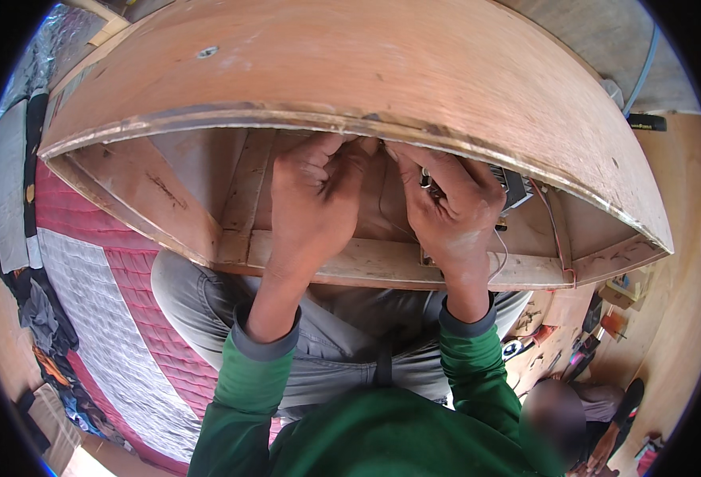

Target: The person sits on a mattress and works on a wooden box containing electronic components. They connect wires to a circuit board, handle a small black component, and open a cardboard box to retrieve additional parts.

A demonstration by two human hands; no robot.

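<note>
Both hands reach into the open side of a wooden box (pixel 350 71), up under its top edge. My left hand (pixel 316 195) is closed, thumb and fingers pinched together just below the edge; the edge hides what they hold. Beside it, my right hand (pixel 454 191) is closed too, its fingertips meeting near the left ones. A small shiny metal piece (pixel 425 178) shows between its curled fingers; its kind cannot be made out. A thin wire (pixel 382 207) hangs between the hands. Behind the right hand sits a dark electronic module (pixel 516 189).
The box rests across my lap, over grey trousers (pixel 327 326). A red-brown wire (pixel 555 219) runs inside its right end. A red and white quilted cloth (pixel 104 310) lies at left. Tools and small parts (pixel 541 334) lie on the floor at right, near another person (pixel 605 429).
</note>
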